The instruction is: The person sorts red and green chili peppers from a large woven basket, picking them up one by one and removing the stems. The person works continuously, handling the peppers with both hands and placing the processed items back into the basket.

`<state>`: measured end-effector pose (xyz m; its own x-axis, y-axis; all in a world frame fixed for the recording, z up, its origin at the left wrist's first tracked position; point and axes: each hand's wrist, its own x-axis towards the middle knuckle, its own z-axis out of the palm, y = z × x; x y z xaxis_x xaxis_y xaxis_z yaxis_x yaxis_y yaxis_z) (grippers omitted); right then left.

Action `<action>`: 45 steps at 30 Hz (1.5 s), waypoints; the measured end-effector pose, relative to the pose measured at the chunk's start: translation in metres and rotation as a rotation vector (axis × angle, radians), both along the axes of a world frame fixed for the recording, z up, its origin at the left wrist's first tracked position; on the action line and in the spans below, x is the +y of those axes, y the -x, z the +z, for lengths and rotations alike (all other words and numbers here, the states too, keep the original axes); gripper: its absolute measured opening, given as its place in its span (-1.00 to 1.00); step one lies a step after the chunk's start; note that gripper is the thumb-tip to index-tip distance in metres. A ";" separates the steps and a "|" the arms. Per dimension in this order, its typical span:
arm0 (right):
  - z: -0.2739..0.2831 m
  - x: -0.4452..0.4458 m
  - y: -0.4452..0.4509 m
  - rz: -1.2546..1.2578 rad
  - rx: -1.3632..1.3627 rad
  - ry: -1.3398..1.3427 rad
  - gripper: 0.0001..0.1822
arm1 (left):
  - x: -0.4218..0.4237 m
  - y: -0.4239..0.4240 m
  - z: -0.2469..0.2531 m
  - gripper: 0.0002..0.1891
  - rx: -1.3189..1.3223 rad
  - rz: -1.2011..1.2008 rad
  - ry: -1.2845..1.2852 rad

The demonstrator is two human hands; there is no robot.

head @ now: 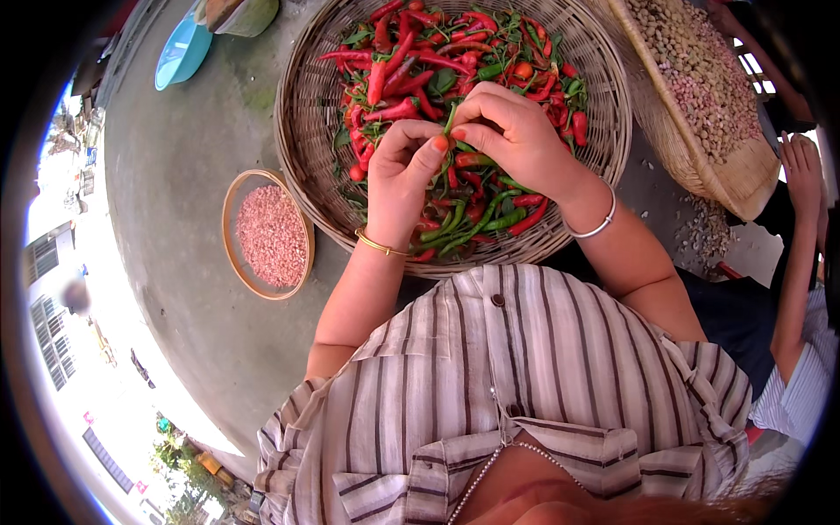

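My left hand and my right hand meet above a round wicker basket. Between their fingertips is a thin green stem, pinched from both sides; whether a pepper hangs on it is hidden by my fingers. Below them the basket holds a heap of red chili peppers, some with stems and leaves attached. Several green chili peppers lie on the side nearest me. A few small round orange-red fruits sit among them.
On the concrete floor to the left stands a round sieve of pink kernels. A turquoise basin is at upper left. At right, a woven scoop basket holds peanuts; shell bits lie below. Another person's hand is beside it.
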<state>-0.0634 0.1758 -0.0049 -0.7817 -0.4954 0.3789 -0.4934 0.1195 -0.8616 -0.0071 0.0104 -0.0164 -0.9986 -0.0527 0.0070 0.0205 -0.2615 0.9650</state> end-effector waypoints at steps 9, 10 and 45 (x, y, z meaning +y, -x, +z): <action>0.004 0.020 0.013 0.016 -0.084 0.406 -0.92 | -0.026 -0.010 0.010 -0.83 0.267 0.008 0.838; 0.004 0.020 0.014 0.021 -0.126 0.454 -0.92 | -0.011 -0.010 0.003 -0.76 0.391 -0.053 0.937; 0.004 0.023 0.007 0.296 -0.719 0.438 -0.87 | -0.002 -0.002 0.008 -0.79 -0.277 -0.186 -0.238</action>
<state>-0.0706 0.1992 -0.0009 -0.7663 -0.6406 0.0491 0.2254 -0.3396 -0.9132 -0.0047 0.0080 -0.0085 -0.9537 0.1614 -0.2538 -0.3001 -0.4532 0.8394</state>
